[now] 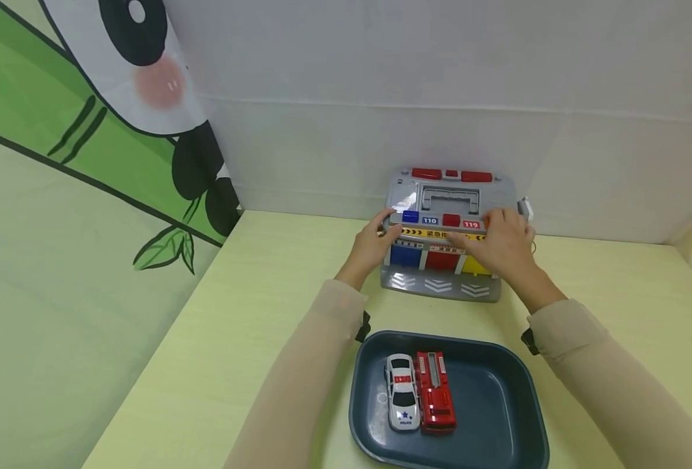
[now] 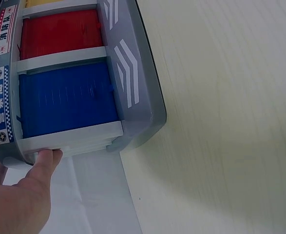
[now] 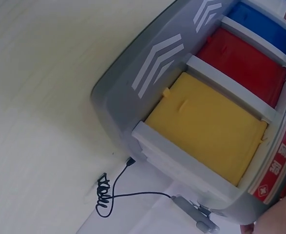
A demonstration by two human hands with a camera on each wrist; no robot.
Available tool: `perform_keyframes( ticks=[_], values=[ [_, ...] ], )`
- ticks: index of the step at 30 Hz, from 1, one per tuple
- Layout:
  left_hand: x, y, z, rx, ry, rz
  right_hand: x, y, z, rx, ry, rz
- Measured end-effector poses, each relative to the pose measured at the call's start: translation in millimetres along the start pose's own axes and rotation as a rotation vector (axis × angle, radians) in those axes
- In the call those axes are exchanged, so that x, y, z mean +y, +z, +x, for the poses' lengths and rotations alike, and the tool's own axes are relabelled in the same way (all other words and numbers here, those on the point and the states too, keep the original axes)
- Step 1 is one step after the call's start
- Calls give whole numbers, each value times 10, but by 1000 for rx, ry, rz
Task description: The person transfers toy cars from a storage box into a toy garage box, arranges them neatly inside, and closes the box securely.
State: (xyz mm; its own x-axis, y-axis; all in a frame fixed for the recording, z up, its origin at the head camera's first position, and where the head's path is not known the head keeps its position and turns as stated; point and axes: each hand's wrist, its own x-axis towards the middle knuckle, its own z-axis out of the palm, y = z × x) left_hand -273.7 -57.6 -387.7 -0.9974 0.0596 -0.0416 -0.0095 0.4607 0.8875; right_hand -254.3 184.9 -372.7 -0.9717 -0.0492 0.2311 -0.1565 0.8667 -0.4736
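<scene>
A grey toy garage with blue, red and yellow doors stands at the back of the table, against the wall cloth. My left hand grips its left edge, thumb on the front rim; in the left wrist view, fingers press the side beside the blue door. Over the right top edge, my right hand holds the garage, its thumb across the yellow strip. The yellow door is closed in the right wrist view, where only a bit of that hand shows.
Nearer me sits a dark blue tray holding a white police car and a red fire truck, side by side. A small grey handset on a coiled black cord hangs by the garage's right side. Behind is a pale cloth wall.
</scene>
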Motion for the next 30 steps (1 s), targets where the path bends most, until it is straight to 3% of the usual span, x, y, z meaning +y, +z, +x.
perform_keyframes(
  ticks=[9, 21, 30],
  values=[
    [-2, -4, -11, -4, -8, -24, -81, -20, 61, -6, 86, 45],
    [-4, -10, -1, -2, 11, 2, -142, -117, 131, -77, 180, 77],
    [-7, 0, -7, -6, 33, 10, -113, -125, 90, -82, 147, 53]
  ],
)
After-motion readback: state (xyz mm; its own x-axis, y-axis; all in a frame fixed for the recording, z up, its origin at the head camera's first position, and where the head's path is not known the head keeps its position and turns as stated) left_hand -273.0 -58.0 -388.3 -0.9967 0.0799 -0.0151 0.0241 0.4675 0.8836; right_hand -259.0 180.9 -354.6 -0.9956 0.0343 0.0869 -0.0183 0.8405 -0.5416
